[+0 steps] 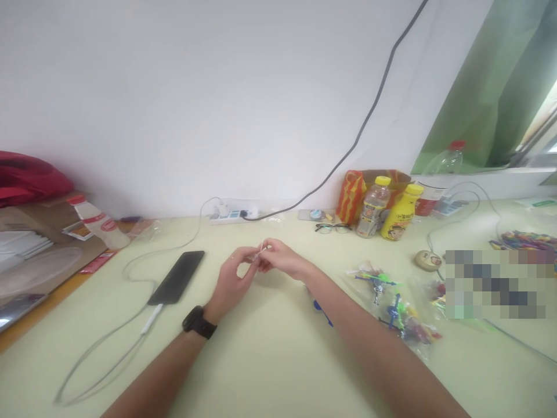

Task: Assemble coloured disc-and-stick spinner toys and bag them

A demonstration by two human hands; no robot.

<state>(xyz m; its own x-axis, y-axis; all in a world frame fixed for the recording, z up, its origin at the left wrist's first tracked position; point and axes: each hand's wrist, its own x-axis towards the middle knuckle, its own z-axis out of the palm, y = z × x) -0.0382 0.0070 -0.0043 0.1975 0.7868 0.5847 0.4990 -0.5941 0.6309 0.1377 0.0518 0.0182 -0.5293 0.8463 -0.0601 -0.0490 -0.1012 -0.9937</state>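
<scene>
My left hand (231, 283) and my right hand (278, 258) meet above the middle of the pale yellow table (270, 360). Both pinch a small whitish piece (260, 251) between their fingertips; it is too small to name. A black watch (199, 322) sits on my left wrist. A blue toy part (321, 309) lies on the table just under my right forearm, partly hidden by it.
A black phone (177, 276) on a white cable (104, 354) lies left of my hands. Clear bags of colourful plastic toys (391, 302) sit to the right. Two bottles (387, 213), glasses (333, 227) and a power strip (232, 213) line the wall.
</scene>
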